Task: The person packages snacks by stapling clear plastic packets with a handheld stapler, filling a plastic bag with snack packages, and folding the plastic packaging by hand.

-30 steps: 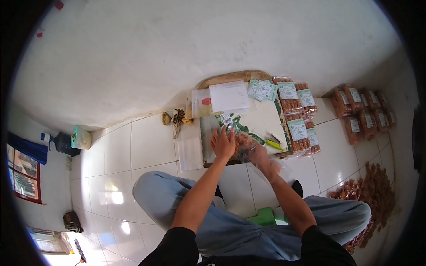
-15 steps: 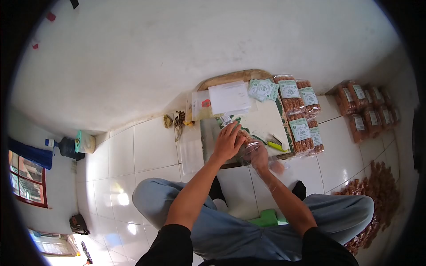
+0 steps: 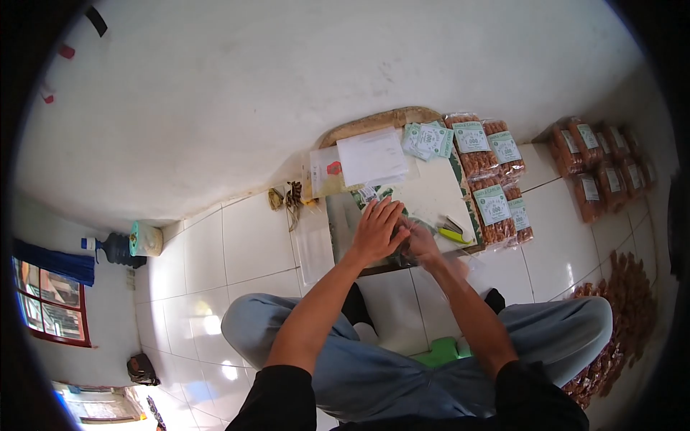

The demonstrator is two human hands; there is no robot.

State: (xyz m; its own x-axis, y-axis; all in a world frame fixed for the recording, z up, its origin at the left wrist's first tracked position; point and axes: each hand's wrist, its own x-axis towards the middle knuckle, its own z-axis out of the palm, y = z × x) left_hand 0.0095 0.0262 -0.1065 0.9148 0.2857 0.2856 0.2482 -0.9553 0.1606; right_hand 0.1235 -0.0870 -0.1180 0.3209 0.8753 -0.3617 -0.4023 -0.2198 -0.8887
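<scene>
My left hand (image 3: 376, 228) lies with its fingers stretched out over the low board (image 3: 435, 188), pressing on a packet mostly hidden beneath it. Close beside it, my right hand (image 3: 421, 244) has its fingers closed on clear plastic, apparently the packet's end. Part of a clear plastic bag (image 3: 457, 267) shows blurred by my right wrist. A yellow-green stapler (image 3: 453, 235) rests on the board to the right of my hands. Beyond my fingers is a green-and-white printed piece (image 3: 370, 192). White sheets (image 3: 371, 158) and green-white labels (image 3: 429, 140) lie at the board's far side.
Labelled packs of brown snacks (image 3: 494, 205) are stacked along the board's right edge. More packs (image 3: 611, 183) stand by the right wall. Loose brown pieces (image 3: 625, 309) lie in a heap at the right. A green object (image 3: 438, 352) sits between my legs.
My right hand has moved slightly up and closer to my left hand. The brown packet that showed between them is now mostly covered. The whole view has shifted a little.
</scene>
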